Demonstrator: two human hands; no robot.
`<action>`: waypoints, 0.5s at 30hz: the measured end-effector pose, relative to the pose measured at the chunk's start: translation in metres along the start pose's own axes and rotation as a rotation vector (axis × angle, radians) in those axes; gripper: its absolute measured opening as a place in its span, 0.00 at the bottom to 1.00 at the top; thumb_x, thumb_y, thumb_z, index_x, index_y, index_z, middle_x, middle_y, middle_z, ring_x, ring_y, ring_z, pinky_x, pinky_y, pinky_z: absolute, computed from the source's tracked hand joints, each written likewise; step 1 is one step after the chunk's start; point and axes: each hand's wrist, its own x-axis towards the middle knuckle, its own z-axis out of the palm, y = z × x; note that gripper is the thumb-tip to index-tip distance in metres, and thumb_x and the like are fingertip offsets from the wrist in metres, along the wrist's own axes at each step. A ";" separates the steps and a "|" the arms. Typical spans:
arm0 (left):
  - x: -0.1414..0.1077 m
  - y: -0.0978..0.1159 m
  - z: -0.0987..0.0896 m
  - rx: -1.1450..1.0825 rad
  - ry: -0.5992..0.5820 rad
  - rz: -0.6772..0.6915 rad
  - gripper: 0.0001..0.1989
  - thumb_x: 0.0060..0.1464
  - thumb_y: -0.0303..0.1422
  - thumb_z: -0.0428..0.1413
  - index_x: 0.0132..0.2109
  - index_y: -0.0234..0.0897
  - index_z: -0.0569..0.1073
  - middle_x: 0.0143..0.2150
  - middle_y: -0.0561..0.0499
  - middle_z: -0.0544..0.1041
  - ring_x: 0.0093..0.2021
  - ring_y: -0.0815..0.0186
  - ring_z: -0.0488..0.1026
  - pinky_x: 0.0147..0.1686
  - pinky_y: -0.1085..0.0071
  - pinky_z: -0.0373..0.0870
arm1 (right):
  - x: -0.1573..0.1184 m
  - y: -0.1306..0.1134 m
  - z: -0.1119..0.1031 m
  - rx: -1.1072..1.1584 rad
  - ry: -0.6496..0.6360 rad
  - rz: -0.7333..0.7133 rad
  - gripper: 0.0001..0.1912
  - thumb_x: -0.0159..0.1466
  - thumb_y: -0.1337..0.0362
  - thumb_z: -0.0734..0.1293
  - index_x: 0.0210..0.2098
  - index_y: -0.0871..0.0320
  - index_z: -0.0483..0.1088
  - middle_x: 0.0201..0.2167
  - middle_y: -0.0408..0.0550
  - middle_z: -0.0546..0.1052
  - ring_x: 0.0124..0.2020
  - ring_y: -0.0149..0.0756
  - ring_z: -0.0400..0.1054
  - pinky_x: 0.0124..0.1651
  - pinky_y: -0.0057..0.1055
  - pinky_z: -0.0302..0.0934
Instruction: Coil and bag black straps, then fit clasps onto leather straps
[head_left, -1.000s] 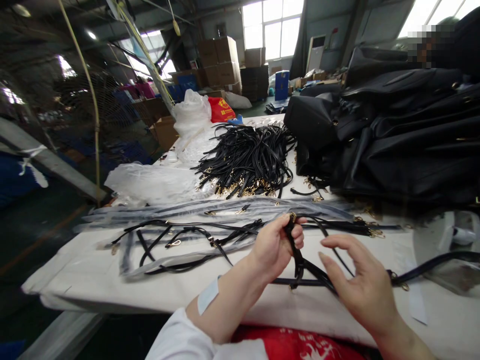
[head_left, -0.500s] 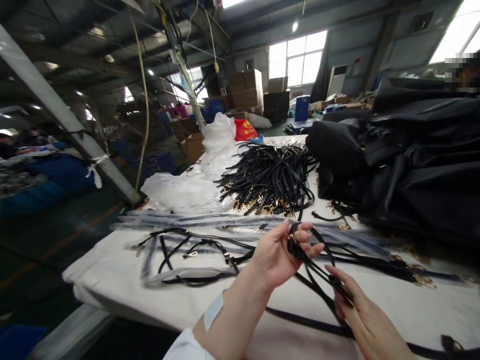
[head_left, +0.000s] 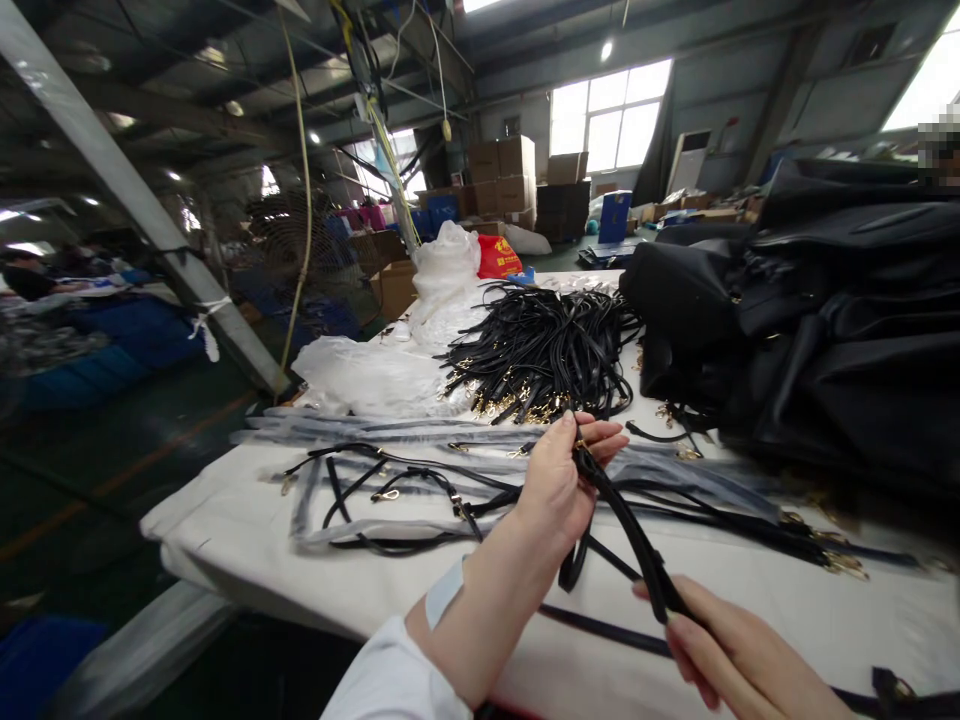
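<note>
A black strap (head_left: 626, 525) stretches between my two hands above the white table. My left hand (head_left: 564, 475) grips its upper end near a small gold fitting, palm turned up and the outer fingers partly curled. Lower and to the right, my right hand (head_left: 720, 640) pinches the strap between thumb and fingers. Part of the strap hangs in a loop beneath my left hand. More black straps with gold clasps (head_left: 795, 540) lie to the right, and others in clear plastic sleeves (head_left: 315, 540) lie to the left.
A heap of black straps (head_left: 547, 345) with gold clasps sits at the table's far side. White plastic bags (head_left: 367, 375) lie left of it, with a red bag (head_left: 496, 257) behind. Black bags (head_left: 840, 330) are piled on the right. A slanted metal pole (head_left: 150, 215) stands left.
My right hand has moved down the strap, away from my left hand. The strap lengths between them are now drawn together and straighter. The view has shifted slightly left.
</note>
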 end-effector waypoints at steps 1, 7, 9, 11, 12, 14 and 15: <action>-0.001 -0.002 0.001 -0.008 0.014 0.011 0.12 0.68 0.33 0.48 0.38 0.32 0.71 0.30 0.46 0.81 0.28 0.66 0.80 0.40 0.68 0.75 | 0.002 0.000 0.001 -0.016 0.014 0.006 0.15 0.70 0.52 0.58 0.40 0.52 0.71 0.26 0.43 0.77 0.26 0.36 0.74 0.31 0.26 0.69; -0.006 -0.003 0.006 -0.024 0.019 0.106 0.11 0.69 0.30 0.45 0.40 0.32 0.69 0.32 0.46 0.81 0.30 0.65 0.81 0.43 0.66 0.75 | 0.006 0.002 0.006 -0.120 0.266 0.034 0.28 0.61 0.50 0.70 0.56 0.54 0.61 0.33 0.42 0.77 0.21 0.32 0.68 0.31 0.30 0.68; -0.007 -0.003 0.006 -0.008 0.016 0.111 0.11 0.69 0.30 0.45 0.40 0.32 0.69 0.32 0.46 0.81 0.30 0.65 0.81 0.44 0.65 0.75 | 0.006 0.001 0.005 -0.148 0.364 0.038 0.21 0.65 0.48 0.65 0.52 0.53 0.65 0.33 0.43 0.78 0.22 0.34 0.69 0.30 0.30 0.67; -0.008 -0.003 0.006 0.021 0.014 0.120 0.10 0.68 0.30 0.45 0.41 0.32 0.69 0.32 0.46 0.81 0.29 0.64 0.81 0.44 0.64 0.74 | 0.007 -0.001 0.002 -0.188 0.424 0.020 0.16 0.70 0.49 0.58 0.40 0.52 0.70 0.29 0.43 0.78 0.26 0.36 0.72 0.31 0.30 0.65; -0.007 -0.002 0.006 0.039 0.010 0.131 0.10 0.68 0.30 0.46 0.41 0.32 0.69 0.32 0.45 0.81 0.29 0.64 0.81 0.43 0.65 0.74 | 0.007 -0.001 0.001 -0.212 0.439 0.011 0.19 0.72 0.51 0.54 0.35 0.52 0.70 0.27 0.44 0.77 0.27 0.37 0.73 0.31 0.30 0.64; -0.005 0.000 0.005 0.062 0.012 0.170 0.09 0.68 0.31 0.47 0.41 0.33 0.69 0.32 0.46 0.81 0.30 0.63 0.81 0.43 0.64 0.74 | 0.006 -0.001 0.000 -0.250 0.445 -0.005 0.23 0.72 0.52 0.53 0.29 0.51 0.70 0.23 0.44 0.76 0.25 0.38 0.72 0.29 0.30 0.63; -0.003 0.002 0.005 0.063 0.024 0.195 0.09 0.68 0.32 0.47 0.41 0.33 0.69 0.32 0.46 0.81 0.30 0.63 0.81 0.44 0.64 0.74 | 0.006 -0.001 0.000 -0.252 0.438 -0.011 0.23 0.72 0.52 0.53 0.28 0.51 0.70 0.22 0.43 0.76 0.23 0.38 0.71 0.28 0.30 0.62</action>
